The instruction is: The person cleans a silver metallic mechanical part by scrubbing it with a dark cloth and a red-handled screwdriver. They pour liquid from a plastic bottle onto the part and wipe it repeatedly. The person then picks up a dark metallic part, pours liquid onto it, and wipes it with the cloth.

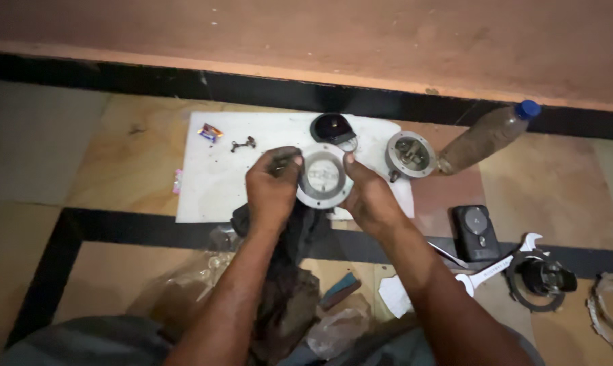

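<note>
Holding a round metal ring-shaped part [324,179] between them, both hands work above the near edge of a white sheet [215,183] spread on the tiled floor [117,156]. The left hand [272,190] has its grip curled on the ring's left rim, thumb on top, with something small pinched at the fingertips that I cannot make out; the right hand [367,196] pinches the right rim, thumb at the upper edge. By my reading the part is being inspected or cleaned, and any next move would need a steady hold on the rim. Under the hands lies a dark rag [296,237]. Beyond sit a black domed cap [331,127] and a round metal housing [410,154] with small fittings inside. A plastic bottle [489,135], blue-capped, lies tilted and looks filled with brownish liquid. Right of it are a black boxy device [474,232] and a spanner [499,264].
</note>
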